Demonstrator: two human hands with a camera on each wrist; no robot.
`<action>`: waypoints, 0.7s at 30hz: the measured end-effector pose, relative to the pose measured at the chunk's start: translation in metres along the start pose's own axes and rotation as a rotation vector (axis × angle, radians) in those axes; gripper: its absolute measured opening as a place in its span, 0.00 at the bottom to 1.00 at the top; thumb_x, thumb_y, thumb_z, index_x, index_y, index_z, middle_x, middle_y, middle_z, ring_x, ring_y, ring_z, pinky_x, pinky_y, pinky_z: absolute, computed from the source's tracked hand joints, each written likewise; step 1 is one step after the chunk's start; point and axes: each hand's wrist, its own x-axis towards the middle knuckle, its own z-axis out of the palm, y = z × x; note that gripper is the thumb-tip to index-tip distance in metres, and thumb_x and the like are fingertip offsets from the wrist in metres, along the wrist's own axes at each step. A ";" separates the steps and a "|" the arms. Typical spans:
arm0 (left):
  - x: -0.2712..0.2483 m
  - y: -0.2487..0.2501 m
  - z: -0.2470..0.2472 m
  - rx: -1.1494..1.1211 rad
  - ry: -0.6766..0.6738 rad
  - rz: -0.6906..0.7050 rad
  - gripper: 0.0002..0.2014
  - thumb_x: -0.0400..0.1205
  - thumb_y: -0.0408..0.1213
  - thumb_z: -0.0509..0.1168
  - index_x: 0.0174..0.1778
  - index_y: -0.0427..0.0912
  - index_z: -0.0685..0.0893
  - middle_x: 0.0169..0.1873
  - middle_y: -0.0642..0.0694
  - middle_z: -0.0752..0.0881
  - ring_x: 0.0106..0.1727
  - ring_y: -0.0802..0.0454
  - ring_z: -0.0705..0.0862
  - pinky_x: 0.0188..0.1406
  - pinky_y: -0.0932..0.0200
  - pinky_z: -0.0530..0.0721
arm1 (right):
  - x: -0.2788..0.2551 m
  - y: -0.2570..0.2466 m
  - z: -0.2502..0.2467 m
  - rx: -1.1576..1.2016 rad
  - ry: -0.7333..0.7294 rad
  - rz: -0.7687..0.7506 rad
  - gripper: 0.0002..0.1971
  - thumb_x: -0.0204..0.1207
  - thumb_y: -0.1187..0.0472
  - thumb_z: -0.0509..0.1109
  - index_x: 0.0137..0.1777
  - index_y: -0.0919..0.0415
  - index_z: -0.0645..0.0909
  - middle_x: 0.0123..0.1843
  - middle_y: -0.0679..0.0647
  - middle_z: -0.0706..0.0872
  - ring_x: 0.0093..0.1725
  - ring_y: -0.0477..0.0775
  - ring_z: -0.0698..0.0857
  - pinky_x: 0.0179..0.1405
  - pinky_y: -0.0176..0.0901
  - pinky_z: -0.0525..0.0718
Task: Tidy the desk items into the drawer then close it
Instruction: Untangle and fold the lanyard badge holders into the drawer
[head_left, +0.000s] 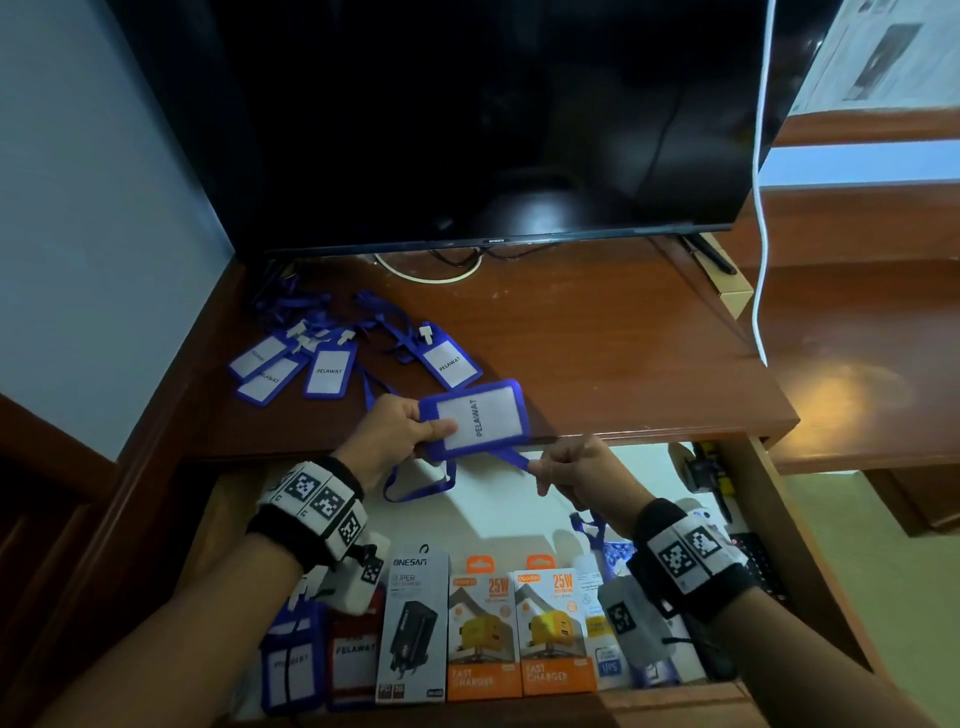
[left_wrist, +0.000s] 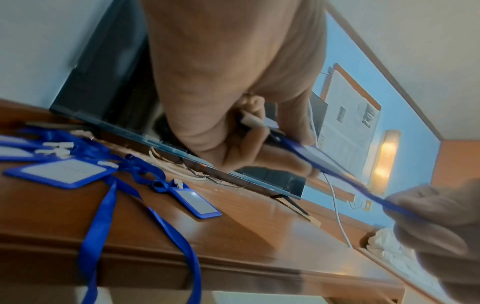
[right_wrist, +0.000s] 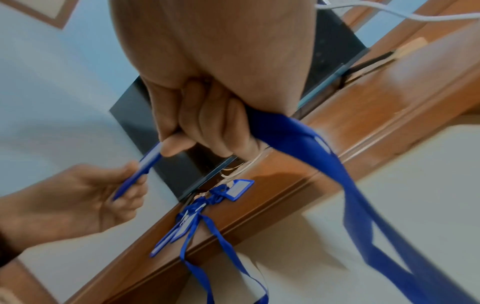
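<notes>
A: What is in the hands above the open wooden drawer (head_left: 789, 561)?

B: The left hand (head_left: 400, 431) pinches a blue plastic badge holder with a white "PELAWAT" card (head_left: 475, 418); the right hand (head_left: 576, 470) grips its blue fabric lanyard (head_left: 511, 458), which loops down below the holder.

A: And around them?

B: Four more blue badge holders (head_left: 332, 364) lie on the brown wooden desk (head_left: 597, 353) before a black television screen (head_left: 493, 119). Boxed orange fast chargers (head_left: 519, 629) line the drawer's front.

The head view looked down on the desk (head_left: 597, 353) and open drawer (head_left: 779, 545). Both wrist views looked up, close under each hand, sharing the desk edge and television (left_wrist: 103, 82).
</notes>
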 end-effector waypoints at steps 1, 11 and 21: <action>0.001 -0.001 0.002 -0.046 0.047 -0.010 0.11 0.79 0.25 0.69 0.30 0.35 0.79 0.24 0.47 0.85 0.17 0.61 0.80 0.17 0.74 0.74 | -0.001 -0.003 0.004 -0.058 -0.027 -0.014 0.17 0.80 0.64 0.69 0.27 0.64 0.80 0.15 0.43 0.67 0.18 0.44 0.63 0.22 0.36 0.59; 0.011 -0.016 0.033 0.267 0.059 0.104 0.14 0.78 0.41 0.72 0.40 0.31 0.85 0.35 0.38 0.89 0.37 0.44 0.88 0.42 0.47 0.85 | 0.005 -0.063 0.007 -0.236 -0.194 -0.239 0.10 0.77 0.66 0.71 0.35 0.69 0.85 0.25 0.55 0.77 0.25 0.44 0.72 0.27 0.34 0.70; -0.001 0.000 0.030 0.456 -0.407 0.158 0.08 0.82 0.36 0.68 0.52 0.37 0.85 0.47 0.40 0.90 0.47 0.46 0.88 0.41 0.64 0.84 | 0.021 -0.062 -0.032 -0.560 -0.147 -0.197 0.09 0.75 0.64 0.74 0.33 0.63 0.85 0.27 0.48 0.82 0.25 0.39 0.75 0.30 0.36 0.74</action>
